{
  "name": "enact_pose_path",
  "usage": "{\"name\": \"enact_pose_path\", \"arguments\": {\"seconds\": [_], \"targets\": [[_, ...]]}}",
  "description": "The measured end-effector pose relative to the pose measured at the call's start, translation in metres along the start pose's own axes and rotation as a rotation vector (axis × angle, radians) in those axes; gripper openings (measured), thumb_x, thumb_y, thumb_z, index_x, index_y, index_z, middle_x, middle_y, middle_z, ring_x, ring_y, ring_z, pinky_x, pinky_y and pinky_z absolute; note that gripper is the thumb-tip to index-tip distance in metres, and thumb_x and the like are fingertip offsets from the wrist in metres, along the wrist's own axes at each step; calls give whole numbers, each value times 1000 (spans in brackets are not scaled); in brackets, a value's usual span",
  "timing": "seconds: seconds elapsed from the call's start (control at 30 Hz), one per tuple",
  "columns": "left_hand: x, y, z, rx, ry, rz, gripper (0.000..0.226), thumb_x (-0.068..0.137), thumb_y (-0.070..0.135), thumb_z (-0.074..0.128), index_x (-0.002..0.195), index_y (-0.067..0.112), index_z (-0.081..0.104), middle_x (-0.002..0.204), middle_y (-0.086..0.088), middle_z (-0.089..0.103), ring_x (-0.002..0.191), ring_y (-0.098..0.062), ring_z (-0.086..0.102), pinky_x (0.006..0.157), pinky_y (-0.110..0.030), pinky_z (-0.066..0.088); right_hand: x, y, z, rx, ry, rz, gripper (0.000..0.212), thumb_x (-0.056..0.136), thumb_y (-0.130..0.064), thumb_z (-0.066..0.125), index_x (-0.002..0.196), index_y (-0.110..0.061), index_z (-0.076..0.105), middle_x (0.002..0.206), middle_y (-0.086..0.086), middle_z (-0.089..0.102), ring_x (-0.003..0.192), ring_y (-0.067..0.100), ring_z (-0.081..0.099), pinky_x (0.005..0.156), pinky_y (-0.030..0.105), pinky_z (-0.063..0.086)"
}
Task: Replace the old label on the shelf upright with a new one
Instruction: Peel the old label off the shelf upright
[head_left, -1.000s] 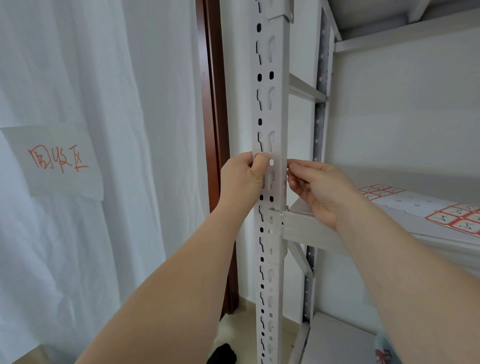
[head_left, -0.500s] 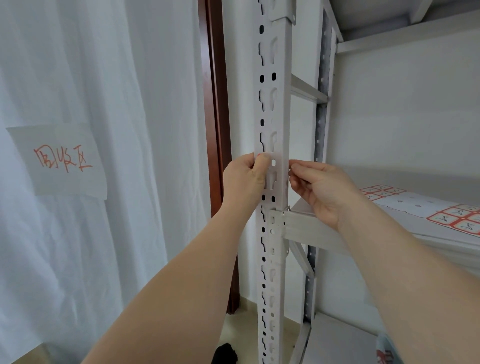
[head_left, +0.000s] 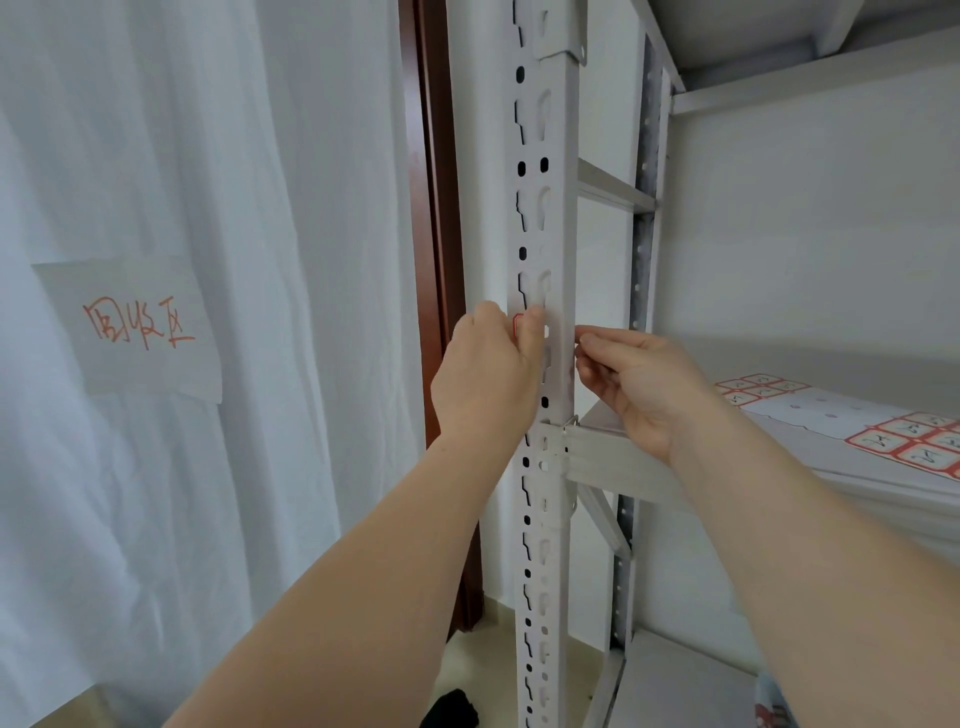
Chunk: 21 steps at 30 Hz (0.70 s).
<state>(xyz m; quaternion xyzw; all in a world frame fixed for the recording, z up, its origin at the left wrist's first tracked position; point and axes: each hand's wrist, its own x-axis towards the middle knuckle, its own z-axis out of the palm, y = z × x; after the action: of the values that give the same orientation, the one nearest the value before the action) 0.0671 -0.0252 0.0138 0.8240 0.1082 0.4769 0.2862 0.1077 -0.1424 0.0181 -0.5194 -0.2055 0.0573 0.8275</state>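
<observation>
At mid-upright: left hand (head_left: 488, 374) thumb pressed on red-bordered label (head_left: 517, 327) stuck to shelf upright (head_left: 543, 218) | right hand (head_left: 639, 384) fingertips pinched at upright's right edge, contents unclear | label sheet (head_left: 841, 415) on shelf, right.

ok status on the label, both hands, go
Left hand pressing red-edged label on upright. Right hand pinching upright's right edge. Label mostly hidden; nothing blocking.

Two hands (head_left: 488, 374) (head_left: 644, 387), one upright (head_left: 543, 171), one red-edged label (head_left: 518, 326) on it, one label sheet (head_left: 831, 410) far right, one paper sign (head_left: 135, 327) left
</observation>
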Motion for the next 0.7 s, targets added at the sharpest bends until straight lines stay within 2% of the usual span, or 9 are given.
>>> {"name": "enact_pose_path", "arguments": {"seconds": [0.1,0.17,0.27,0.4,0.53,0.7], "targets": [[2,5,-5,175,-2,50,36,99,36,29,70,19,41,71,6,45,64,-17,44,51,-29,26,0,0,0,-10,-8,0,19,91,3,54,83,-5,69,68,3,64,61,12,51,56,11,52],[3,7,-7,269,-2,80,31,100,30,28,79,17,47,75,4,47,66,-20,46,49,-27,24,-1,0,0,-5,-5,3,19,91,3,54,83,-5,69,66,2,65,61,12,50,56,11,51],[2,13,-8,379,-35,106,21,98,18,33,90,16,53,72,4,44,72,-21,47,54,-25,30,-1,0,0,-7,-3,5,20,91,3,54,81,-6,69,59,-3,67,60,12,51,55,11,51],[3,24,-11,442,-72,76,16,95,9,37,86,14,50,66,5,37,66,-22,47,54,-26,31,-1,0,0,-13,-11,2,22,91,3,54,79,-7,69,58,-5,68,61,11,51,56,11,51],[5,33,-12,414,-78,31,15,93,10,39,81,14,46,64,3,38,54,-15,37,46,-24,23,-1,-1,-1,-9,-13,1,24,91,3,53,76,-8,69,56,-6,67,62,12,51,56,11,52],[7,30,-8,282,-33,28,35,95,21,36,61,15,35,59,2,42,50,-15,35,46,-27,22,-2,0,-1,-9,-16,-4,25,91,4,53,76,-9,69,55,-7,67,61,11,52,57,10,52]]}}
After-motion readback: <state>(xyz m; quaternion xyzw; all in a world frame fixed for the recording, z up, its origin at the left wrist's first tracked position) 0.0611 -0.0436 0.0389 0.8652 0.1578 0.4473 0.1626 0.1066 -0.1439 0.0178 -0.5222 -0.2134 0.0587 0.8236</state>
